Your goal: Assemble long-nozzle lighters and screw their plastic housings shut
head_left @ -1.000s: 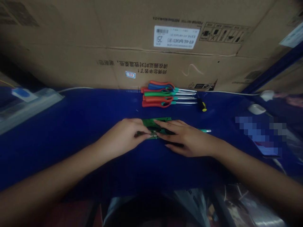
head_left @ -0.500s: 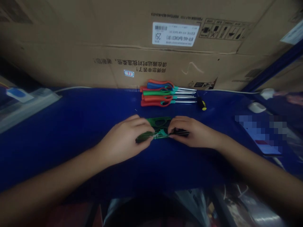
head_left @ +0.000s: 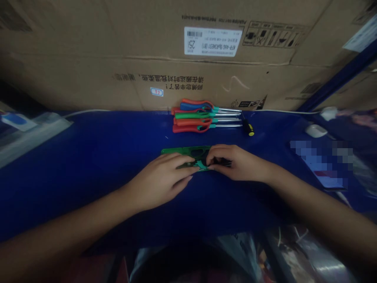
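Observation:
An opened green lighter casing [head_left: 173, 150] lies on the blue table, its hollow side showing dark inner parts and a teal piece [head_left: 201, 164]. My left hand [head_left: 161, 179] reaches over it from the left, index and middle fingers closed on the inner parts near the teal piece. At the right end, my right hand [head_left: 235, 162] pinches the casing's end and a dark part with thin metal wire or rod; the fingers hide most of it. Behind both hands rests a stack of long-nosed gas lighters [head_left: 193, 118] with red, orange, green and blue handles.
A black and yellow screwdriver [head_left: 249, 128] lies beside the lighters' metal tips. A large cardboard box [head_left: 88, 78] stands along the back. To the right are a white rounded object [head_left: 316, 131] and a phone [head_left: 326, 177]; plastic bags [head_left: 38, 131] lie at left.
My left hand has shifted slightly left and lowered the dark part it was pinching into the casing, uncovering the casing's left end. My right hand stays at the right end.

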Demonstrator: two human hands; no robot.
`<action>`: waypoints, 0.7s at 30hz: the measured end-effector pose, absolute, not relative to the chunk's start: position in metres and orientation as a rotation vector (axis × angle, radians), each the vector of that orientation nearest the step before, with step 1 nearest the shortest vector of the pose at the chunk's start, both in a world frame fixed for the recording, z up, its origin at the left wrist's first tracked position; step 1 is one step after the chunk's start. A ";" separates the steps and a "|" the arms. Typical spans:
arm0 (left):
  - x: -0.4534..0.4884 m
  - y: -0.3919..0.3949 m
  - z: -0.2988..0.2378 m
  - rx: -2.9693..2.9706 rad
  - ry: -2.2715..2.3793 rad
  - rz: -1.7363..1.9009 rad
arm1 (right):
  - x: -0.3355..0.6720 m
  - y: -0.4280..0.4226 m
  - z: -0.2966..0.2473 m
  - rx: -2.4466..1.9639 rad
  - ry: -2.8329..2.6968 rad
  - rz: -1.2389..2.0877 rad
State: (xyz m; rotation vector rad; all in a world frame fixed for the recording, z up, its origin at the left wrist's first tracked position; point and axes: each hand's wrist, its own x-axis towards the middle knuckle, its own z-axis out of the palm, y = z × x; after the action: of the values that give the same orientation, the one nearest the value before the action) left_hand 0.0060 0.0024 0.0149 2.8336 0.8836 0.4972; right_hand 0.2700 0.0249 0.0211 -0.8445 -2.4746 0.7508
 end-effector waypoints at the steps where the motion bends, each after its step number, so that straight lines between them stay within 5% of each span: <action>1: 0.006 0.002 0.015 2.821 0.880 0.510 | 0.270 0.025 0.021 -0.845 -2.479 0.745; 13: 0.006 0.004 0.010 2.813 0.893 0.499 | 0.270 0.025 0.019 -0.822 -2.434 0.710; 21: 0.006 0.005 0.007 2.827 0.889 0.514 | 0.280 0.040 0.010 -0.824 -2.522 0.325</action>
State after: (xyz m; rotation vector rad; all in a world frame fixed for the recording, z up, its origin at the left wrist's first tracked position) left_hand 0.0061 0.0046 0.0067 2.8265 0.8890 0.5135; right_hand 0.2804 0.0403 0.0095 -0.8239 -2.5225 0.3252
